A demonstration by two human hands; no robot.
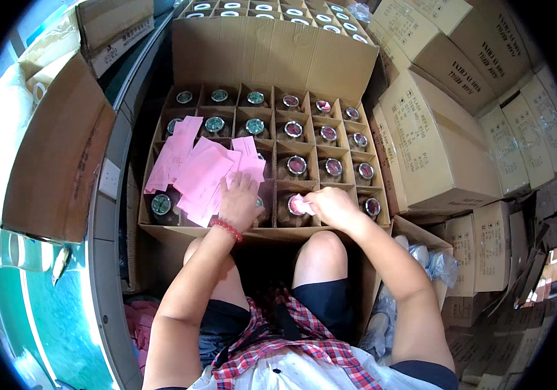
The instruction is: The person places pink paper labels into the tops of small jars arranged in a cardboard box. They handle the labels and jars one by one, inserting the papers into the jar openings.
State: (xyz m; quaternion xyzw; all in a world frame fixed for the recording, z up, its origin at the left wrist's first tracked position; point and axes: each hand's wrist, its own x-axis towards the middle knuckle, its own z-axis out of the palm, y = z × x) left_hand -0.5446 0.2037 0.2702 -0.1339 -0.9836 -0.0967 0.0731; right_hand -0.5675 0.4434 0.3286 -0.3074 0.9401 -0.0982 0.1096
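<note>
A divided cardboard carton (pixel 242 49) stands before my knees, a round-mouthed glass flask showing in most of its compartments. Loose pink paper slips (pixel 203 172) are piled over the left compartments and hide some flasks. On the pile's near right edge rests my left hand (pixel 239 201), a red bead bracelet at its wrist, its fingers apart. My right hand (pixel 333 207) pinches a crumpled pink paper slip (pixel 302 205) at the mouth of a front-row flask. Mouths on the right, like that of one flask (pixel 296 165), look pink inside; several on the left, like another flask's (pixel 215 124), look green.
Another divided carton (pixel 278 14) with white-ringed mouths stands behind. Closed cartons (pixel 437 143) are stacked at the right. Left are a green-topped table (pixel 64 325) and an open carton (pixel 64 143). A carton with plastic-wrapped things (pixel 444 266) sits by my right arm.
</note>
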